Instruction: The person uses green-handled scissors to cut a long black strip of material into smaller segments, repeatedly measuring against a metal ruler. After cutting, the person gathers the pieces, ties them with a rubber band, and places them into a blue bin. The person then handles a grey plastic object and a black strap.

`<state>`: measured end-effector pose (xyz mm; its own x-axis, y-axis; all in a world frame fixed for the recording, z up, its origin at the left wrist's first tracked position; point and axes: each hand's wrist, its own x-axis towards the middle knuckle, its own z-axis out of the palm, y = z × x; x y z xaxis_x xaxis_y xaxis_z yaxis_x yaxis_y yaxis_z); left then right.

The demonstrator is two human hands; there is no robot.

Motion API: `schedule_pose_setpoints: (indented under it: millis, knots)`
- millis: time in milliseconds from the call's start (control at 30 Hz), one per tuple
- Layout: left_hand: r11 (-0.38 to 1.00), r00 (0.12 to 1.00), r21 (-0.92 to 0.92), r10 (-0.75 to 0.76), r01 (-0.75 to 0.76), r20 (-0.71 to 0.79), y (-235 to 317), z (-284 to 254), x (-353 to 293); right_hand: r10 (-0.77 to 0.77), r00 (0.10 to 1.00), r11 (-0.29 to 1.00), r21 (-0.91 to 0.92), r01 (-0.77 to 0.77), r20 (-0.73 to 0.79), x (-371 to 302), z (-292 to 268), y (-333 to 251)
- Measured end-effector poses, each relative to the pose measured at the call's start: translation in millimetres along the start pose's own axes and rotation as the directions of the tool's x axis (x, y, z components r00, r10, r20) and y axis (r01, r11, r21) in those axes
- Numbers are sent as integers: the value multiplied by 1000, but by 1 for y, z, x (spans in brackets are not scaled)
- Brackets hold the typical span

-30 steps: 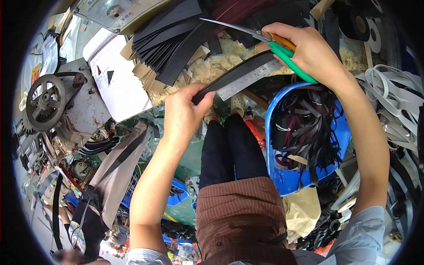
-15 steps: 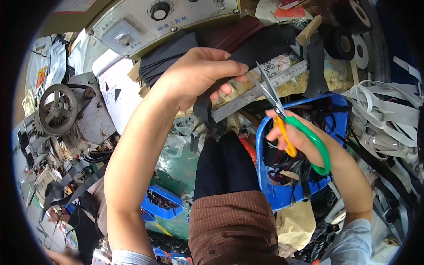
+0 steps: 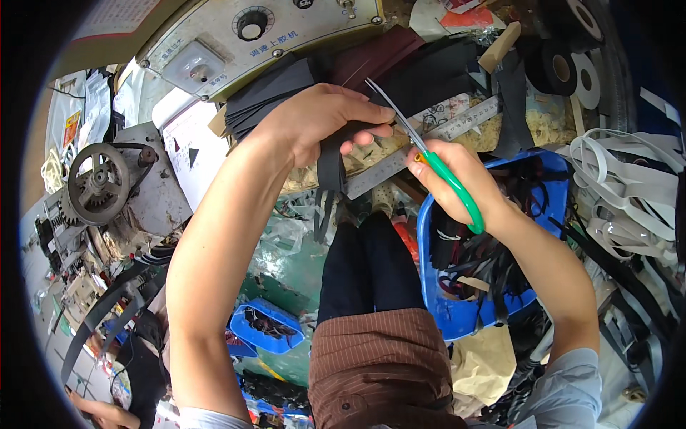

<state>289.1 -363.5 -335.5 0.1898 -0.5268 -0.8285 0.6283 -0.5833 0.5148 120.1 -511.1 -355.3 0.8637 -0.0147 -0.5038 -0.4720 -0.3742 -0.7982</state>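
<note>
Head view: left hand point(image 3: 323, 118) pinches a flat black flexible strip point(image 3: 331, 169); right hand point(image 3: 468, 182) grips green-and-orange-handled steel scissors point(image 3: 433, 161); probably trimming step; next move calls for keeping strip taut.

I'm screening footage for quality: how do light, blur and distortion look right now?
In the head view, bright light nearly washes out the flat white paper sheet; in the head view, clear crumpled plastic film glints; in the head view, fisheye bending and black corners show, while the green-handled metal scissors look fairly crisp.
</note>
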Motion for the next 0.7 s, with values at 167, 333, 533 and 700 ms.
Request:
schedule_pose_setpoints:
  millis: [167,333,533,700]
  knots:
    - [977,981,113,187,-181,-46,-19,8,-36,41,999,943,331,-37,-5,-20,-11,-13]
    - [914,912,185,388,-361,-136,-35,50,-75,-41,987,949,314,-9,153,-13,-38,-68]
    - [995,929,66,42,-72,369,-38,-2,-90,-113,992,975,197,101,51,-6,-72,-75]
    - [930,996,365,76,-56,-42,-91,-12,-75,-349,922,907,-189,377,167,36,-57,-14]
